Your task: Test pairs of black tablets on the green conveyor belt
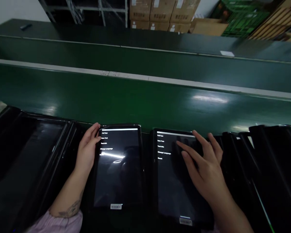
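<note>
Two black tablets lie side by side at the near edge of the belt, screens lit with a white text menu. My left hand (87, 150) curls around the upper left edge of the left tablet (118, 171), its fingers on the frame. My right hand (201, 161) lies over the right tablet (172, 184) with fingers spread, and their tips rest on the upper right of the screen. That hand hides part of the screen. A small barcode label (115, 206) sits at the left tablet's lower edge, and another (185, 221) at the right tablet's.
Further black tablets (26, 152) lie to the left, and a tilted row of dark panels (264, 155) stands to the right. A green conveyor belt (145, 103) with a white edge strip runs behind them. Cardboard boxes (160, 14) and green crates (244, 16) stand beyond.
</note>
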